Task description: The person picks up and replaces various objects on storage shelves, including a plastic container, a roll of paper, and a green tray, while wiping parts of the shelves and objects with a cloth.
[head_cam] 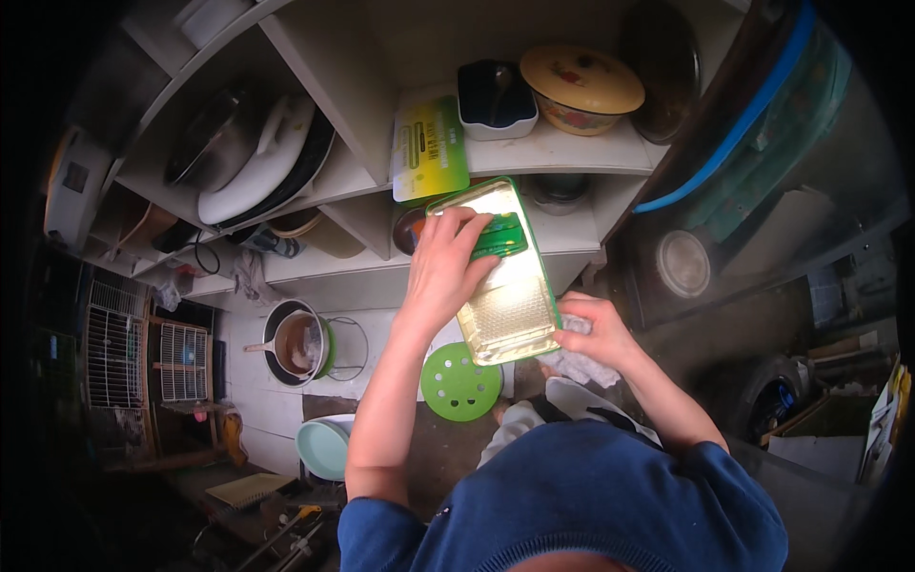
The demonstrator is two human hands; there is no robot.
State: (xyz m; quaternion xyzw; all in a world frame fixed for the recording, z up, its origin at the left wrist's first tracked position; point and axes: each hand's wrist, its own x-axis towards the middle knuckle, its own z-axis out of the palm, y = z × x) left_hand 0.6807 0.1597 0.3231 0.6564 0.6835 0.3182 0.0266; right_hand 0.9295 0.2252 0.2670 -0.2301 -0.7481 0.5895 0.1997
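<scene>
A green-edged box [509,304] with a shiny gold tray inside is tilted in front of me, below the shelf edge. My left hand [450,257] reaches into its upper part, with thumb and fingers on green packets [502,236]. My right hand [597,325] grips the box's lower right side and also has a pale grey cloth [586,365] under or in it. A yellow-green lid or card [429,150] with printing leans on the shelf just beyond the box.
The white shelf [600,154] bears a white-rimmed dark container [497,100] and a yellow lidded enamel pot [582,89]. Below stand a green round stool [461,382], a pot holding a brown pan [299,343] and a light-green basin [323,449]. Wire cages [118,343] are at left.
</scene>
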